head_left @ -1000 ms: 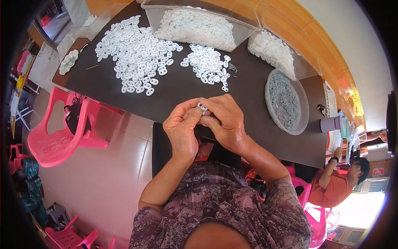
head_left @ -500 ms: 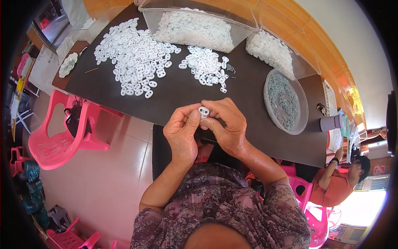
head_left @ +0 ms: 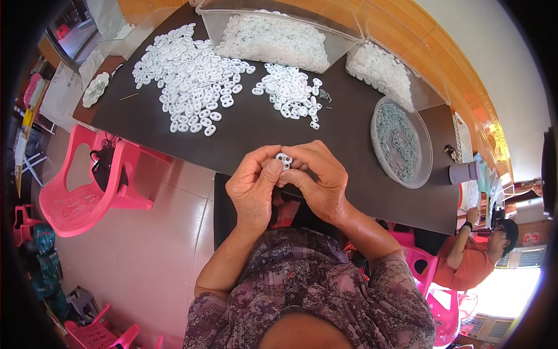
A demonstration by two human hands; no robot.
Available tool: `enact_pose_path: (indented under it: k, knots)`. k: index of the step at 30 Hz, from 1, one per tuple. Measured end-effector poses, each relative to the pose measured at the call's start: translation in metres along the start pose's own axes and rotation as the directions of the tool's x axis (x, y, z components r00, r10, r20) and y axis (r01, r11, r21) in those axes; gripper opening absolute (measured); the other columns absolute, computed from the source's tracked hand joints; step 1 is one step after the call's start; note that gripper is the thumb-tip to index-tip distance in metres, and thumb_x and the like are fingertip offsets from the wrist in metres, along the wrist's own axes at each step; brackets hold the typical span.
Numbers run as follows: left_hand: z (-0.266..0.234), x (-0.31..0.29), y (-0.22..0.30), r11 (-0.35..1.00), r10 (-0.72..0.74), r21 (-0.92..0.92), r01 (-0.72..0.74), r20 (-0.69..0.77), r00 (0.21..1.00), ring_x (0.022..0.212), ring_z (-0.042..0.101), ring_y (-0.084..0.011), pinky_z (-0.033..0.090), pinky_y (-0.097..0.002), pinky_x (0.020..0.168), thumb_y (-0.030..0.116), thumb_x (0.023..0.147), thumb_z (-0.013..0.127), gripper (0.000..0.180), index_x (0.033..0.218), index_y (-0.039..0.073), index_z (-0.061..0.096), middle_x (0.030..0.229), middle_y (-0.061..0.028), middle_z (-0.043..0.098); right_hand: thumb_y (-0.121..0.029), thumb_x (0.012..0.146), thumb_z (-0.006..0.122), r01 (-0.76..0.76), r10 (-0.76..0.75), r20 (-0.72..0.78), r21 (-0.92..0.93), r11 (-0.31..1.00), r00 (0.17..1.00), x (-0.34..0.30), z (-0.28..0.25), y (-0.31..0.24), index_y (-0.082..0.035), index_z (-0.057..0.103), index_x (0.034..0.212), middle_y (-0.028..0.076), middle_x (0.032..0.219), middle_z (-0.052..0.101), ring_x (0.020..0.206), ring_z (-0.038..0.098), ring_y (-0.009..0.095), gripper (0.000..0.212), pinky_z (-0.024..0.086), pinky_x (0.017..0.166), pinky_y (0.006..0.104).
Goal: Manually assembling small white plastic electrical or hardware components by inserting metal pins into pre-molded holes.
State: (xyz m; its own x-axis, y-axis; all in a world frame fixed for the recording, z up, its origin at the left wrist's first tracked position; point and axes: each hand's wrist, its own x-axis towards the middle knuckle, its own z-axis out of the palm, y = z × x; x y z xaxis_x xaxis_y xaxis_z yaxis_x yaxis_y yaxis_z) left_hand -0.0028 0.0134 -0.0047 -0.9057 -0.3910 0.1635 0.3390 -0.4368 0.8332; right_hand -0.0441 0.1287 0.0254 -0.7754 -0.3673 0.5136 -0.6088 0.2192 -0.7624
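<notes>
A small white plastic piece with round holes point(head_left: 284, 158) is pinched between my two hands over the near edge of the table. My left hand point(head_left: 254, 181) grips it from the left with thumb and fingertips. From the right, my right hand point(head_left: 315, 177) closes thumb and fingers on the same piece; part of it is hidden by the fingers. Beyond my hands lies a small pile of white pieces point(head_left: 289, 90), with a few grey screws point(head_left: 325, 95) beside it. A larger heap of white oval two-holed pieces point(head_left: 195, 87) spreads to the left.
Clear bins of white pieces point(head_left: 273, 43) point(head_left: 381, 70) line the table's far side. A round clear tub of grey screws point(head_left: 398, 142) stands right, near a grey cup point(head_left: 465, 173). A pink chair point(head_left: 78, 200) is left; a person in orange point(head_left: 465, 262) sits right.
The white piece has turned slightly between my fingers, and both hands have shifted very little. The piles and containers stay as they were.
</notes>
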Motion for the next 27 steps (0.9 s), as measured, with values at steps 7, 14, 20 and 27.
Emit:
enact_pose_path:
  k: [7,14,20,27]
  knots:
    - [0.003,-0.003,-0.002,0.998,0.055,0.042,-0.054,-0.034,0.998,0.068,0.051,-0.0054,0.044,-0.0179,0.061,0.006,0.089,0.059,0.018,0.103,-0.005,0.059,0.083,-0.0037,0.059,0.008,0.074,0.064,0.0,0.0,0.032,0.008,1.0,0.999,-0.008,0.001,0.004,0.003,0.062,0.107,0.011,0.097,0.059,0.071,0.056,0.012,0.034,0.047,0.061,0.0235]
    - [0.006,-0.004,-0.006,0.994,0.101,0.032,-0.1,-0.053,0.993,0.067,0.05,-0.0051,0.043,-0.0176,0.061,0.008,0.09,0.058,0.016,0.099,-0.005,0.059,0.082,-0.0034,0.059,0.011,0.074,0.062,0.039,-0.038,-0.045,0.043,0.998,0.998,-0.011,0.007,0.005,0.004,0.061,0.106,0.012,0.096,0.059,0.071,0.055,0.014,0.033,0.047,0.059,0.0244]
    - [0.009,-0.006,-0.009,0.995,0.082,-0.046,-0.085,-0.071,0.994,0.071,0.053,-0.006,0.044,-0.0193,0.065,0.012,0.09,0.059,0.016,0.098,-0.002,0.058,0.084,-0.0029,0.06,0.01,0.073,0.064,0.196,-0.198,-0.082,-0.04,0.98,0.977,-0.009,0.008,0.011,0.005,0.061,0.104,0.013,0.092,0.061,0.071,0.054,0.016,0.032,0.045,0.058,0.0249]
    - [0.008,-0.004,-0.003,0.998,0.038,-0.038,-0.041,-0.079,0.996,0.07,0.051,-0.0053,0.043,-0.0186,0.064,0.011,0.091,0.057,0.016,0.099,-0.003,0.057,0.084,-0.0031,0.059,0.01,0.074,0.063,0.084,-0.083,-0.078,0.005,0.996,0.993,-0.011,0.012,0.005,0.005,0.06,0.106,0.011,0.088,0.06,0.069,0.055,0.014,0.033,0.045,0.059,0.0244]
